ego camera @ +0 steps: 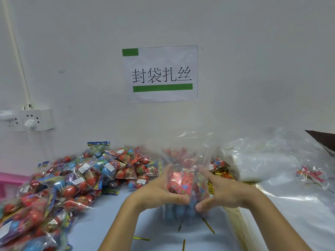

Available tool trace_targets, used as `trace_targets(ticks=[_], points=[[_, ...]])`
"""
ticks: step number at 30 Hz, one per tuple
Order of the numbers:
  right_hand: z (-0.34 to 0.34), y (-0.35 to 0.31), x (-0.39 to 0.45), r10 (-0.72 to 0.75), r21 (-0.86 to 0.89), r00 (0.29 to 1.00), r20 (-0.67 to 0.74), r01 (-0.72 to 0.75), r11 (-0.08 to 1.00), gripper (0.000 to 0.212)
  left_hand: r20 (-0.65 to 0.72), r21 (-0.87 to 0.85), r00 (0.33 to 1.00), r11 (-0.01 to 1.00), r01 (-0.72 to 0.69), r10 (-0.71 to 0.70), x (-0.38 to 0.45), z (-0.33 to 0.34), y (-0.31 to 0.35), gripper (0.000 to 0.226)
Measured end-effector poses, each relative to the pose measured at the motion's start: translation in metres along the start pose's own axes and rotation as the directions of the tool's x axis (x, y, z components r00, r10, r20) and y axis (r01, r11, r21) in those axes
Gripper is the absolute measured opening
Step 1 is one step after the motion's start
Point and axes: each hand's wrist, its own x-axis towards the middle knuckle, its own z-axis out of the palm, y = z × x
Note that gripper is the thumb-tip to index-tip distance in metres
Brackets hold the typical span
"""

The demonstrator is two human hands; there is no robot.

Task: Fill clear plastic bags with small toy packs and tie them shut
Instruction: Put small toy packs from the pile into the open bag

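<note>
Gold twist ties (141, 238) lie scattered on the pale blue surface (108, 220) closest to us, within easy reach for the closing step. Just beyond them our two hands hold a clear plastic bag (187, 171) upright between them. Our left hand (159, 189) wraps its fingers around the left side of the bag, thumb across the front, and our right hand (223, 192) does the same on the right side, with the index finger stretched up along the plastic. Both hands are curled onto the bag, gripping it; motion blur hides the exact lie of the fingertips.

Inside the bag we see red and blue toy packs (183, 182) sitting low, while the empty top of the bag stands loose above our hands. We judge that we are squeezing the contents together from both sides so the packs settle and the neck can be gathered for tying.

To our left, a big heap of loose toy packs (76, 180) spreads across the surface, kept on that side as the supply. Behind the bag and to its right sits a bundle of gold ties (223, 173), and further right a pile of empty clear bags (268, 160) waits. On the wall a printed paper sign (160, 74) hangs above the station, and a white power strip (27, 120) is fixed at the left.

The bag looks filled but not yet tied; slippery film could let the neck spring open.
</note>
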Motion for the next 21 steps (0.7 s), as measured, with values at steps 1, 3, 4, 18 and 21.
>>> trace_targets(ticks=[1, 3, 4, 18, 21], points=[[0.004, 0.0, 0.003, -0.009, 0.005, 1.0, -0.001, 0.009, 1.0, 0.113, -0.035, -0.03, 0.999, 0.999, -0.024, 0.023, 0.003, 0.004, -0.002, 0.12], [0.009, 0.001, 0.006, -0.01, 0.006, 0.999, -0.033, 0.01, 1.0, 0.113, -0.108, -0.031, 0.993, 0.998, -0.056, 0.053, 0.007, 0.009, -0.004, 0.106], [0.011, 0.0, 0.006, -0.015, 0.007, 0.999, -0.049, 0.016, 1.0, 0.111, -0.132, -0.026, 0.989, 0.997, -0.078, 0.074, 0.008, 0.01, -0.003, 0.098], [0.014, 0.009, 0.007, -0.118, 0.302, 0.977, -0.176, 0.168, 0.938, 0.088, -0.1, -0.051, 0.989, 0.992, -0.113, 0.107, -0.009, -0.007, 0.004, 0.075], [0.009, 0.011, 0.005, -0.105, 0.327, 0.968, -0.229, 0.178, 0.928, 0.105, -0.091, 0.001, 0.995, 1.0, -0.027, 0.027, -0.014, -0.017, 0.003, 0.082]])
